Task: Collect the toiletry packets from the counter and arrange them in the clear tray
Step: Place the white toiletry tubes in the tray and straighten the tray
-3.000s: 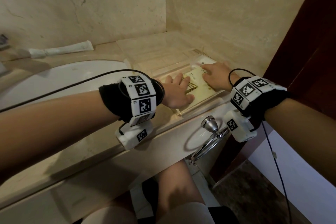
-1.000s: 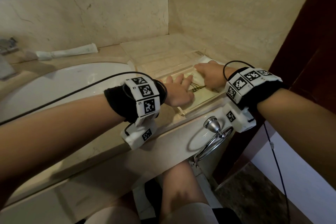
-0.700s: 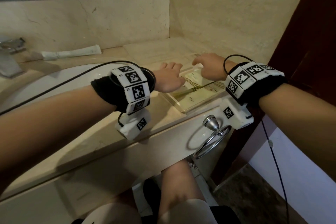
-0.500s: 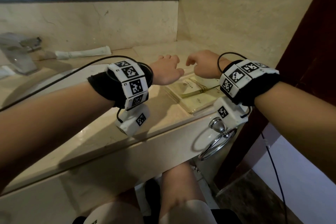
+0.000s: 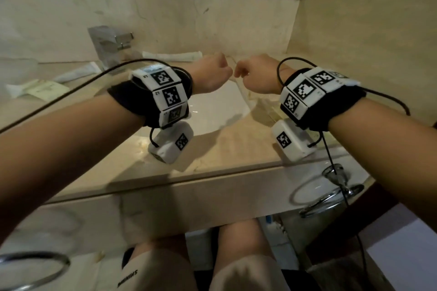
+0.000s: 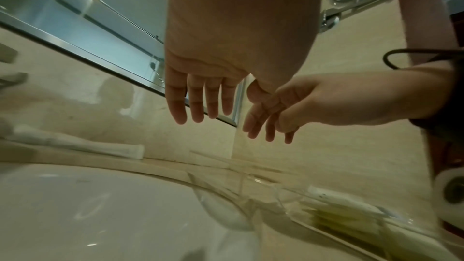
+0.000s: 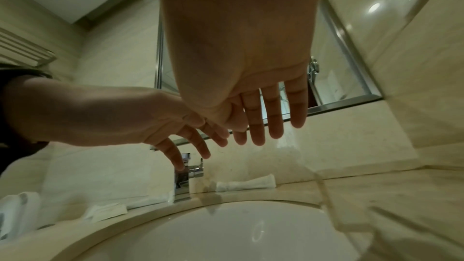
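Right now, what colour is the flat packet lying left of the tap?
Pale yellow-green with faint print; the packet shows best in the head view.

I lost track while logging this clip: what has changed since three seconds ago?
Both hands left the clear tray, where they pressed on the packets, and rose above the sink. The left hand and right hand now hang open, holding nothing. The packets stay in the tray; the white tube lies unmoved by the wall.
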`<state>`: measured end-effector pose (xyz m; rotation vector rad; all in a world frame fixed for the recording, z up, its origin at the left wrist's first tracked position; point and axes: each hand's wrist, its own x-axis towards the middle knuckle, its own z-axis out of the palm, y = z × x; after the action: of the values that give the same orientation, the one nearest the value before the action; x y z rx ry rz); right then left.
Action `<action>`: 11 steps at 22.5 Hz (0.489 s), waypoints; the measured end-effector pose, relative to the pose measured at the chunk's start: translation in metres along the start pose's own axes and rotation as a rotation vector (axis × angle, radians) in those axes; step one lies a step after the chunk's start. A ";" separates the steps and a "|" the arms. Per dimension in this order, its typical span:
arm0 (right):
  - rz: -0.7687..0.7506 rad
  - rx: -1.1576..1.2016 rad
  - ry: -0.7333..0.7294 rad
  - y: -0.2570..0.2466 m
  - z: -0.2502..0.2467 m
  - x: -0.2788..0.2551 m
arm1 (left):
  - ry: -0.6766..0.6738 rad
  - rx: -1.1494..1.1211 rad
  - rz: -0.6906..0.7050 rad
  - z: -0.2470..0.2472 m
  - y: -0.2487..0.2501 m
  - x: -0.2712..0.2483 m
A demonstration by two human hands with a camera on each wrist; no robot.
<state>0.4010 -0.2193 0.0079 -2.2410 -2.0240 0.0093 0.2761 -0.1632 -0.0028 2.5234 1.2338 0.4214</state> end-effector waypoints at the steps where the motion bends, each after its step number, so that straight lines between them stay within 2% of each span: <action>1: -0.023 -0.007 -0.003 -0.008 0.001 0.004 | 0.012 0.006 -0.022 -0.004 -0.008 -0.002; 5: -0.128 -0.050 -0.030 -0.049 0.008 0.023 | 0.091 0.037 -0.150 -0.024 -0.050 -0.017; 11: -0.260 -0.067 -0.060 -0.099 0.019 0.042 | 0.136 0.068 -0.292 -0.048 -0.111 -0.041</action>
<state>0.3055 -0.1667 0.0011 -2.0185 -2.3646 -0.0156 0.1550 -0.1240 -0.0080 2.3481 1.6653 0.4933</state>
